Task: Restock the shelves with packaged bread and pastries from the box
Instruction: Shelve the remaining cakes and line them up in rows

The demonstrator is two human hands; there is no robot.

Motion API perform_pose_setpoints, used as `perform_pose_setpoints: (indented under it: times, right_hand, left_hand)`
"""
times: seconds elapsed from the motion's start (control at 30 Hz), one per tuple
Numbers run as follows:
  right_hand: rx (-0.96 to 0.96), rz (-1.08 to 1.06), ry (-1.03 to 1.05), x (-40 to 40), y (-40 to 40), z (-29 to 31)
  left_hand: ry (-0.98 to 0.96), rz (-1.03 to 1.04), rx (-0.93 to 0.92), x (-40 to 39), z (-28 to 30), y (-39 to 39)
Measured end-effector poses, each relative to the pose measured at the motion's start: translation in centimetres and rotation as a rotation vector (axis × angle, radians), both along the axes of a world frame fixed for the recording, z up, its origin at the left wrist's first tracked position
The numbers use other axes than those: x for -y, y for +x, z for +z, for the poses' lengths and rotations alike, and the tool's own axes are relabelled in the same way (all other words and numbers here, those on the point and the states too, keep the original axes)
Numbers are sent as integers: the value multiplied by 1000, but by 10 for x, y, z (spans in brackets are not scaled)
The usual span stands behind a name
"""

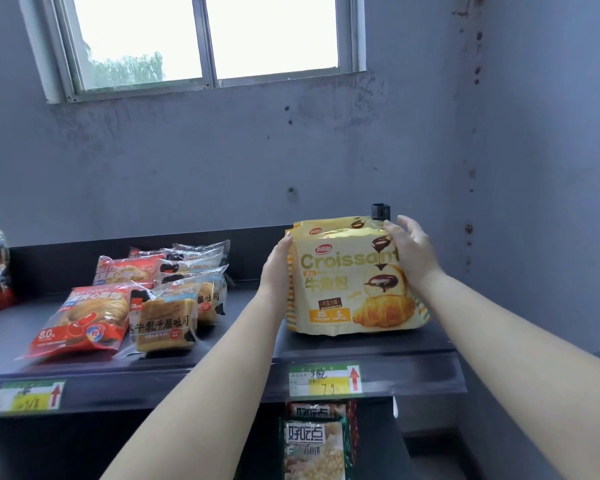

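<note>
We see a dark shelf (361, 344) running along a grey wall (326, 150) under a window (205, 39). On its right end stand yellow croissant bags (347, 289), upright, one behind another. Well to their left lie red bean bread packs (80, 320) and clear toast packs (167, 317), overlapping. Price tags (326, 380) hang on the shelf's front edge, with snack bags (314, 445) below. Our left hand (278, 268) presses flat against the front bag's left side; our right hand (411, 251) curls over its top right corner.
</note>
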State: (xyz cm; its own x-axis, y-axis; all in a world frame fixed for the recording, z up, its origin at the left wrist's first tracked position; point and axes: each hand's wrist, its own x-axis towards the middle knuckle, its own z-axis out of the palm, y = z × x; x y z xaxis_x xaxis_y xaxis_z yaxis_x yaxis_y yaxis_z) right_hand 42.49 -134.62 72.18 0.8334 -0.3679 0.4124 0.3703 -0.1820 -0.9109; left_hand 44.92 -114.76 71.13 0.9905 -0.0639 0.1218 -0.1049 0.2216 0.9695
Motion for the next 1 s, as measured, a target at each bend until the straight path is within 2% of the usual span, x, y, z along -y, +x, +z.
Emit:
perform_pose_setpoints:
  times: [0.1,0.27,0.37,0.5,0.6,0.67,0.73,0.8,0.9,1.0]
  right_hand:
    - [-59,21,77,1,-11,-8]
    - [-203,154,-198,10,-27,-26]
    - [-245,142,-253,10,-27,-28]
    - [-258,104,-266,7,-29,-24]
    - [-84,-40,-201,-2,-40,-18]
    - [144,-205,-246,-14,-52,-9]
    - [313,-247,-321,-34,-64,1]
    - [392,-225,-390,-61,-73,9]
    - [442,-134,-444,-110,-78,11]
    - [377,29,-402,-157,-69,0]
  left_hand:
    - [25,18,14,1,-1,-12]
    - [290,-4,64,-6,-12,-23]
    - [415,27,98,-7,-15,-25]
    - [479,48,127,-5,-16,-30]
    - [475,85,169,-14,-11,-44]
    - [485,213,291,-29,-1,-55]
    - [468,308,430,-51,8,-65]
    - [456,367,511,-76,13,-74]
    - [414,463,539,-118,14,-82]
    - [379,540,497,-161,9,-83]
